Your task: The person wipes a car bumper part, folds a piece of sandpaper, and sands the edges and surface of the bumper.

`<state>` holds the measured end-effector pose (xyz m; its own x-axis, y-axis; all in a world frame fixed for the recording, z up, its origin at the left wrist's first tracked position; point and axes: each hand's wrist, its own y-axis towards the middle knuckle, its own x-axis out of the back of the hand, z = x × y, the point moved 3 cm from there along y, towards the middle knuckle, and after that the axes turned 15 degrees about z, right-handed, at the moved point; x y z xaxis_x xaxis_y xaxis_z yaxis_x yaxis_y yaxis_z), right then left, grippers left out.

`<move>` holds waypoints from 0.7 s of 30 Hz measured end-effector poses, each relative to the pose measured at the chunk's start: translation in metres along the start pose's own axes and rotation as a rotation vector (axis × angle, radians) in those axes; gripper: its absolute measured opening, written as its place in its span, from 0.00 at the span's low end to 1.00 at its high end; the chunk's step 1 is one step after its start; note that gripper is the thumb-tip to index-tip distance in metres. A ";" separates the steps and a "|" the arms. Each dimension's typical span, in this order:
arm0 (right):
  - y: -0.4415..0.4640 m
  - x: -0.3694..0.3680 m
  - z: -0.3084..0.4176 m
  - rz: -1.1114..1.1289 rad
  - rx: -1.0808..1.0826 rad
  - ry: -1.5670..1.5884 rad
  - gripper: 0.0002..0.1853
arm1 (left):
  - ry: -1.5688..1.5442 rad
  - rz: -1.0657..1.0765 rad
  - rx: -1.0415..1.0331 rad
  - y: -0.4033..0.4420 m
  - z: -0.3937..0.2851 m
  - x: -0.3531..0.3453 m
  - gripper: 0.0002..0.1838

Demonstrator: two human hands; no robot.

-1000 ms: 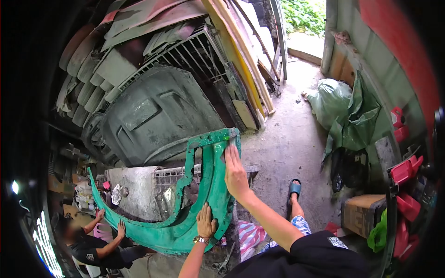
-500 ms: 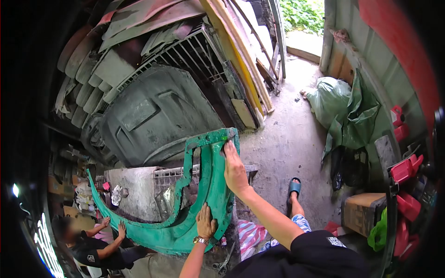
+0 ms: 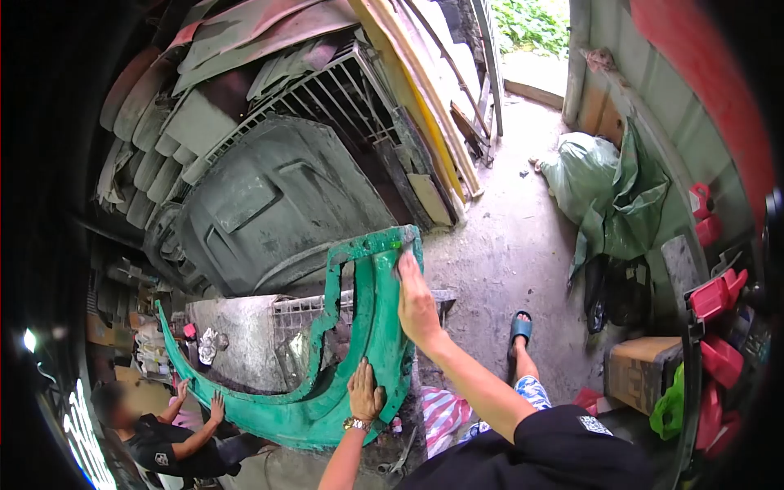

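A large green curved panel (image 3: 371, 290), shaped like a car fender with a ragged inner edge, lies over a worktable in front of me. My left hand (image 3: 364, 394), with a watch at the wrist, rests flat on its lower wide part, fingers stretched out. Higher up, my right hand (image 3: 420, 306) lies along the panel's right edge near the upper end; its fingers are straight and do not wrap round it. A co-worker's hands touch the panel's long narrow left part.
The co-worker (image 3: 159, 437) is at the lower left. Behind the worktable (image 3: 237, 331) leans a big dark grey moulded panel (image 3: 269, 196), beside stacked panels. Green plastic sacking (image 3: 592, 175), a cardboard box (image 3: 641, 376) and red containers (image 3: 719, 363) line the right side.
My right hand has shifted slightly down and right along the panel's edge. My left hand stays on nearly the same spot. The co-worker's hands have moved a little.
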<state>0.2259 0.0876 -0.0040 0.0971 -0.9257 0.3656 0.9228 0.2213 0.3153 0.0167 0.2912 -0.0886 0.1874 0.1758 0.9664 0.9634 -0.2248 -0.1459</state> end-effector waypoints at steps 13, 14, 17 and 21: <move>-0.011 -0.002 0.009 0.027 -0.042 -0.018 0.28 | 0.012 -0.036 -0.001 0.003 0.002 -0.001 0.32; -0.007 0.000 0.005 0.023 -0.043 -0.017 0.28 | 0.023 -0.049 -0.003 0.001 0.002 -0.001 0.32; 0.014 0.004 -0.029 -0.087 -0.059 0.135 0.22 | -0.003 -0.029 0.013 -0.002 -0.003 0.000 0.31; 0.026 0.033 -0.052 0.082 -0.364 0.264 0.17 | -0.007 -0.063 -0.004 0.002 -0.002 0.002 0.31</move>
<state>0.2728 0.0470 -0.0290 0.2232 -0.9666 0.1260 0.9745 0.2184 -0.0513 0.0188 0.2896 -0.0862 0.1276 0.1964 0.9722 0.9725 -0.2172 -0.0838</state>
